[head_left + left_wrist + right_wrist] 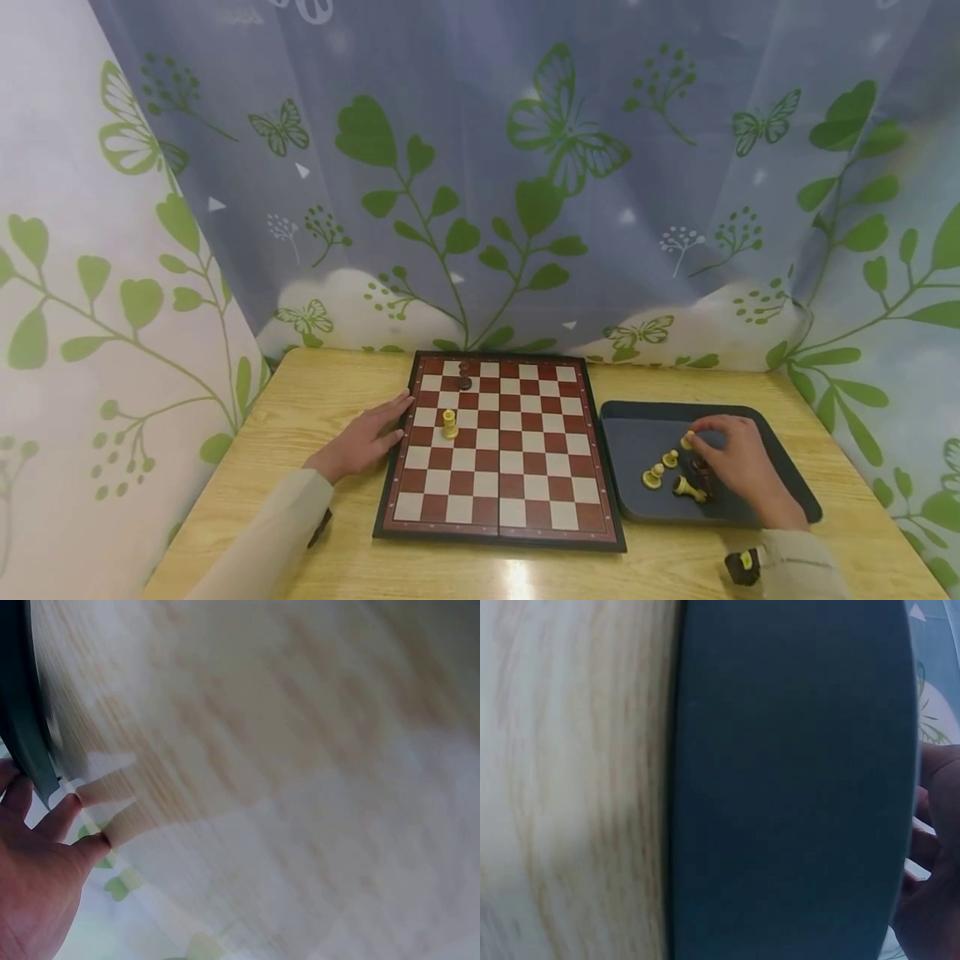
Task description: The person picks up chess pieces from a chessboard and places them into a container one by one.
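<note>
A red-and-white chessboard (498, 450) lies flat on the table. My left hand (365, 440) rests beside it, fingers extended and touching its left edge; the left wrist view shows this hand (37, 862) near the dark board rim. On the board stand a yellow chess piece (449, 425) and, farther back, a dark chess piece (465, 379). Over the dark grey tray (637, 425), my right hand (738, 462) pinches a yellow pawn (687, 440) between thumb and forefinger. In the right wrist view, the tray wall hides what this hand (934, 832) holds.
Inside the tray, two yellow pawns (653, 477) stand near a toppled yellow piece (688, 489). Dark pieces (701, 473) lie partly under my right hand. Wood-grain table (330, 383) surrounds board and tray; a patterned curtain (480, 275) hangs behind.
</note>
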Motion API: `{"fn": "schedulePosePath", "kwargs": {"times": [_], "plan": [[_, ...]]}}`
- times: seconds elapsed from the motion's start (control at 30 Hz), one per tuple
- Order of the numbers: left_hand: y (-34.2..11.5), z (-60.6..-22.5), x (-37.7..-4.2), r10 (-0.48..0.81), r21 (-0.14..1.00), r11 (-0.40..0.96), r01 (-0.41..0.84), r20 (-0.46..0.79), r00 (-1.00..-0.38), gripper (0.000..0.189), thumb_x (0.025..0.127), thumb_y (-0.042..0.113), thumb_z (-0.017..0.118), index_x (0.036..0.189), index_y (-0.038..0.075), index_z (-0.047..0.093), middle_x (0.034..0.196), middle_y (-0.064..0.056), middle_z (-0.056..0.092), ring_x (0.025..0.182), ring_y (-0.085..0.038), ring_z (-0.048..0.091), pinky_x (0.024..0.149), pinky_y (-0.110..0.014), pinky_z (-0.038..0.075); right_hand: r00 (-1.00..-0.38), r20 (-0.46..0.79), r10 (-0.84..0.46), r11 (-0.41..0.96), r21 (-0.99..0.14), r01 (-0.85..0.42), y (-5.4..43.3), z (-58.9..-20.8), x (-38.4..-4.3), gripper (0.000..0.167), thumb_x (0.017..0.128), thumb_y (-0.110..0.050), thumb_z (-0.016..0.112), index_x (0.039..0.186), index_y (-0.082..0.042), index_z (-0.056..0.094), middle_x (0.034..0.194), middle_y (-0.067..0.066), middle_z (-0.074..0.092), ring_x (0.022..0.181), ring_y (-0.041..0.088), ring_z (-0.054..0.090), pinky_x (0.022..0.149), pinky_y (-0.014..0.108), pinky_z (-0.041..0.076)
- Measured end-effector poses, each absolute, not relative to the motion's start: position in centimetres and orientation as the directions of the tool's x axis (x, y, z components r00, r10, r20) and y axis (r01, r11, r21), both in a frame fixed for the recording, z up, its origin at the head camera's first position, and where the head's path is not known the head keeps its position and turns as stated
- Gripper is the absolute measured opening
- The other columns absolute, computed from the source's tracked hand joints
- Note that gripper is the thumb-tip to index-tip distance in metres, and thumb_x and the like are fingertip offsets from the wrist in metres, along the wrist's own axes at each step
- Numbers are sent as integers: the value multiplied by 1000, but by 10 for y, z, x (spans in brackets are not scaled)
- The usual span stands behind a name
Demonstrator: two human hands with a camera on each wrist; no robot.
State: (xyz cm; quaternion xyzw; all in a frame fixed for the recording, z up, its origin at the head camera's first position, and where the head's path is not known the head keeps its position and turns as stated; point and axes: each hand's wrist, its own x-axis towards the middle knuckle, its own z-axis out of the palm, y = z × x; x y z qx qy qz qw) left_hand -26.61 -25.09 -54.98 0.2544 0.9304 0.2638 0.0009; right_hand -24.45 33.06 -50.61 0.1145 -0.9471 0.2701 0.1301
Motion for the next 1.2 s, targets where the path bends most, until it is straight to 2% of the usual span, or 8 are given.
{"fn": "schedulePosePath", "kwargs": {"times": [0.4,0.67,0.97,1.2], "plan": [[-252,-548,-265,476,495,731,469,122,-871,59,107,23,48,159,2,30,167,-17,25,148,-45,32,114,-74,23,-898,399,-187,813,-449,-369,327,-496,-244,10,89,-2,75,99,1,76,106,26,71,106,47,55,97,64,32],[-250,-545,-263,474,507,721,472,135,-870,58,107,20,50,158,0,31,165,-20,27,147,-47,33,112,-77,24,-880,417,-228,783,-458,-421,307,-478,-241,13,90,-3,75,102,2,75,114,29,67,113,49,48,94,65,33],[-250,-545,-264,484,503,717,483,139,-864,58,107,20,49,158,-1,31,165,-21,26,147,-48,33,112,-76,25,-921,244,-305,802,-456,-386,282,-459,-236,17,94,-8,71,108,-1,75,119,24,68,115,49,57,100,70,39],[-250,-546,-264,483,489,728,480,132,-866,58,107,22,49,159,1,31,166,-19,26,147,-46,33,112,-75,26,-923,125,-363,803,-460,-378,250,-456,-230,23,98,-17,68,116,-3,73,124,18,68,120,46,56,95,64,48]]}}
